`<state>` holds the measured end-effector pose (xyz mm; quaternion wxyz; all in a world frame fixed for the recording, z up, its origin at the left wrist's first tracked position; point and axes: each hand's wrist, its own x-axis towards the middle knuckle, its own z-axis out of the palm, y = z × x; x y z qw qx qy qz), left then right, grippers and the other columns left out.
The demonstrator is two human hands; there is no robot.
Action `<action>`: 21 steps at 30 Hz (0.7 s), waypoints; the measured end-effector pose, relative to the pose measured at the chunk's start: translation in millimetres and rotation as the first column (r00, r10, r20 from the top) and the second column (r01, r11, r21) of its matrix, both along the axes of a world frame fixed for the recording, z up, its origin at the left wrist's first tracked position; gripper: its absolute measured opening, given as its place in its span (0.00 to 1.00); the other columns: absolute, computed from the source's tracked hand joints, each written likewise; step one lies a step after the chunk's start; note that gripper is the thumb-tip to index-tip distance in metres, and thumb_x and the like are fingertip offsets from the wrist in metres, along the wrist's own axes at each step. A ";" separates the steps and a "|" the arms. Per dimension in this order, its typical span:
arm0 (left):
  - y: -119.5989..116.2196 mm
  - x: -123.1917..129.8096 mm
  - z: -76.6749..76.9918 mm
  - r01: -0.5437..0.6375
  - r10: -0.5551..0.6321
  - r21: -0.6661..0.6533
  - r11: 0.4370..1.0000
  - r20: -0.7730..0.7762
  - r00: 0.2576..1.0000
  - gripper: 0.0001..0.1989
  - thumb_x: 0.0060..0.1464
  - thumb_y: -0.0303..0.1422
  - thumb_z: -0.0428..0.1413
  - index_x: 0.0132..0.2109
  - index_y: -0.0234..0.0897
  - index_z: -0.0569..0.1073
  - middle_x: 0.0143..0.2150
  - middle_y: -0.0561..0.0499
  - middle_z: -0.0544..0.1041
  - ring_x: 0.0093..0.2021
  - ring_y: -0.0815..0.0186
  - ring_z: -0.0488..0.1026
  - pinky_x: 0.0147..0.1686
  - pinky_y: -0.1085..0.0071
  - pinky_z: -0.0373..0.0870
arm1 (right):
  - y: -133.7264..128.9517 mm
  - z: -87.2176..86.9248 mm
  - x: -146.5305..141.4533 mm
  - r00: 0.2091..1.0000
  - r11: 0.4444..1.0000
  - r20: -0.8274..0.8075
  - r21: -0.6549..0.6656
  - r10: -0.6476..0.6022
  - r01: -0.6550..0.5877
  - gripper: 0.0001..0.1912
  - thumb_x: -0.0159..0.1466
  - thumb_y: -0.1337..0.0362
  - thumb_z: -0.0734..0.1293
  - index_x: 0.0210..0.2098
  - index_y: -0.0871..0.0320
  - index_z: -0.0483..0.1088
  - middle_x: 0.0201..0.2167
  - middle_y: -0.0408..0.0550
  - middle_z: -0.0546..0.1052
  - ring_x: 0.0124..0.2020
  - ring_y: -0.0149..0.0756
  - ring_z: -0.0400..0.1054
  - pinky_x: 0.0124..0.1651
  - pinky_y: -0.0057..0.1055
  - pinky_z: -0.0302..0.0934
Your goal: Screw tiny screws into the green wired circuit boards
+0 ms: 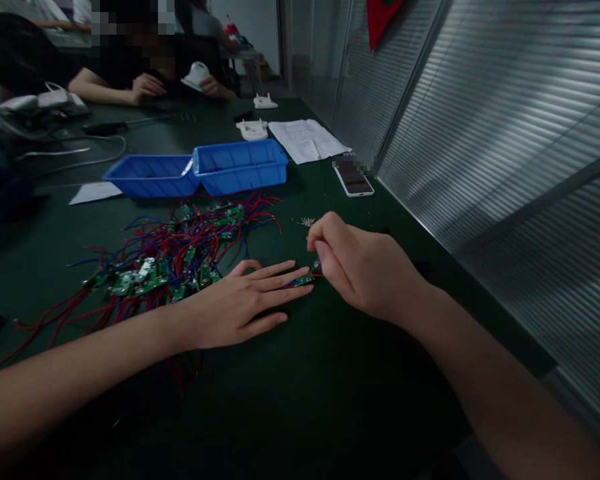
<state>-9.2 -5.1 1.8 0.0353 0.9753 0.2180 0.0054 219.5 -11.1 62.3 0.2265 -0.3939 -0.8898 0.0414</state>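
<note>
My left hand (250,300) lies flat on the dark green table with its fingers spread. Between its fingertips rests a small green circuit board (303,281) with a bit of red and blue wire. Just right of that board is my right hand (360,263), its fingers curled closed; a small shiny piece shows below its thumb, too small to name, and what the fingers grip is hidden. Behind and left of my left hand spreads a pile of circuit boards with red and blue wires (180,250). Tiny metal pieces (307,222) lie beyond my right hand.
Two blue bins (240,167) stand behind the pile. Papers (307,139) and a phone (354,179) lie at the back right, near white plastic parts (253,129). A screwdriver (105,127) and cables are at the back left. Across the table a person holds a white part.
</note>
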 end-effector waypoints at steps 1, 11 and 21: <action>0.1 -0.4 -0.7 0.002 -0.002 0.003 1.000 -0.005 1.000 0.27 0.63 0.39 0.41 0.66 0.48 0.41 0.68 0.52 0.46 0.67 0.59 0.44 0.54 0.59 0.48 | 0.5 0.9 0.8 1.000 1.000 0.016 -0.008 -0.008 0.008 0.13 0.68 0.59 0.51 0.41 0.60 0.61 0.32 0.45 0.71 0.30 0.26 0.65 0.27 0.24 0.48; 1.1 -1.0 -5.7 0.007 -0.006 -0.010 1.000 0.072 0.997 0.26 0.64 0.38 0.41 0.66 0.48 0.43 0.67 0.51 0.50 0.67 0.58 0.46 0.54 0.61 0.48 | 6.2 1.1 10.1 0.997 0.997 0.013 0.001 -0.080 0.080 0.11 0.66 0.58 0.54 0.39 0.58 0.62 0.27 0.42 0.70 0.25 0.27 0.62 0.26 0.25 0.45; 0.2 -1.0 -3.6 -0.011 0.011 -0.024 1.000 0.031 0.999 0.27 0.63 0.38 0.41 0.66 0.50 0.42 0.67 0.51 0.51 0.67 0.58 0.47 0.55 0.60 0.46 | 4.1 -1.7 9.5 0.977 0.970 0.071 0.154 -0.201 0.189 0.21 0.63 0.47 0.57 0.26 0.58 0.65 0.18 0.40 0.65 0.21 0.27 0.59 0.25 0.27 0.41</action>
